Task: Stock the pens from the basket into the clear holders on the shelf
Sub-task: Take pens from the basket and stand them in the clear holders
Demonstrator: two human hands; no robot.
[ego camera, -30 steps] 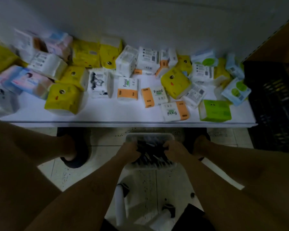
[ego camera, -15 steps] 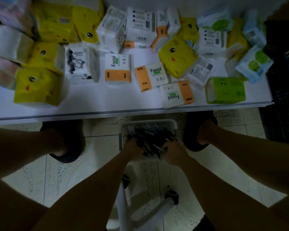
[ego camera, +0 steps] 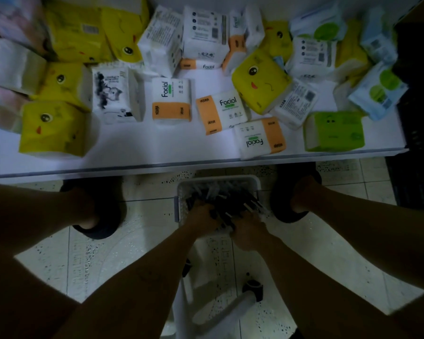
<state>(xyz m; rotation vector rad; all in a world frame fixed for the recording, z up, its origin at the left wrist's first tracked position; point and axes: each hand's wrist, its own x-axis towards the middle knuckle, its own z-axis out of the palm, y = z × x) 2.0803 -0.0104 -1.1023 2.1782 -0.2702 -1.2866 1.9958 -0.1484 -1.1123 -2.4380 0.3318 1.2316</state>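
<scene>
Gathering appears under way; we find left hand [ego camera: 202, 216] and right hand [ego camera: 249, 232], fingers curled round a bunch of pens [ego camera: 227, 204] inside the white basket [ego camera: 230, 177] below the shelf [ego camera: 132, 152]; we advise aligning tips, lifting level; clear holders unseen.

The shelf [ego camera: 132, 148] is crowded across its far and middle parts with tissue packs [ego camera: 171, 101]. A bare strip runs along its near edge, widest left of centre, and is broken by an orange-and-white pack [ego camera: 260, 138] overhanging the edge right of centre. A black crate [ego camera: 419, 118] walls off the right end. Below the edge, the basket [ego camera: 218, 178] sits hemmed between the left shoe [ego camera: 101, 216] and the right shoe [ego camera: 282, 204]. Pens [ego camera: 225, 199] fill it, and the left hand [ego camera: 201, 216] and right hand [ego camera: 249, 231] grip them at its near side.
</scene>
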